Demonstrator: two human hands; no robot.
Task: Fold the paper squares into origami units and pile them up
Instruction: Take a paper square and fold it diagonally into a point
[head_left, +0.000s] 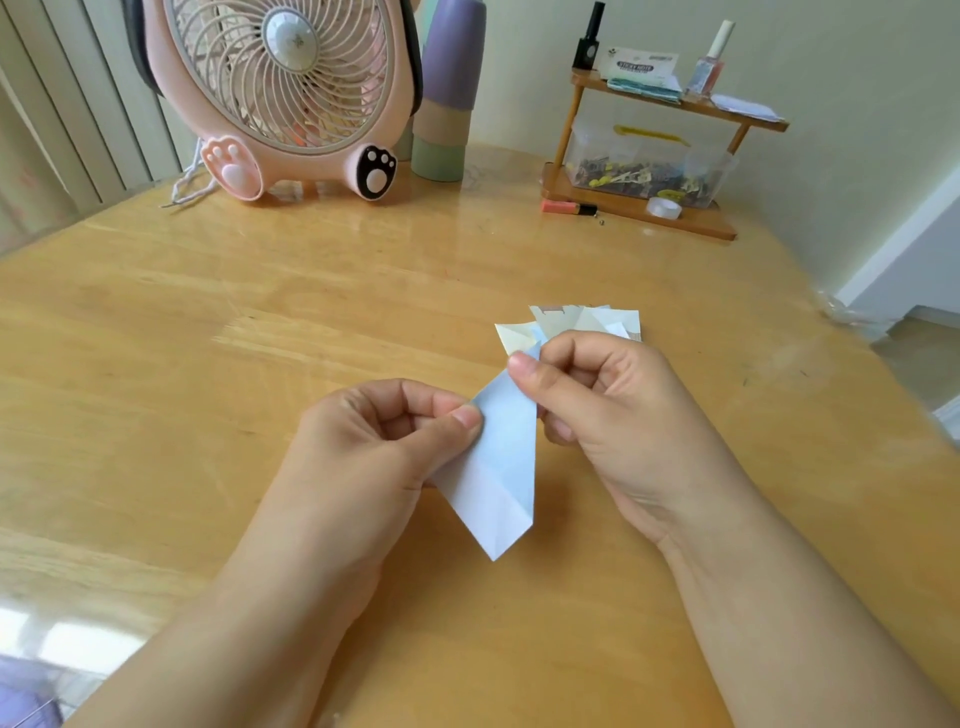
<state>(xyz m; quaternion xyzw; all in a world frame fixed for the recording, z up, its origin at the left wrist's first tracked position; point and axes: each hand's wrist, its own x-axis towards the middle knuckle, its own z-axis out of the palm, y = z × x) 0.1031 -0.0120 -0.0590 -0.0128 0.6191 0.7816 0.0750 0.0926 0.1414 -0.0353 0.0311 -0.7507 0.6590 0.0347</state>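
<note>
A pale blue folded paper (501, 467) is held above the wooden table (208, 338), long and narrow with a point at its lower end. My left hand (374, 441) pinches its left edge between thumb and forefinger. My right hand (602, 410) pinches its top end with curled fingers. Just behind my right hand, a small pile of folded paper units (571, 322) lies on the table in cream, white and light blue, partly hidden by my fingers.
A pink desk fan (280, 98) with paw feet stands at the back left, beside a stacked purple, tan and green tumbler (447, 93). A small wooden shelf (644, 208) at the back right holds bottles, sticky notes, a clear box of clips and a tape roll.
</note>
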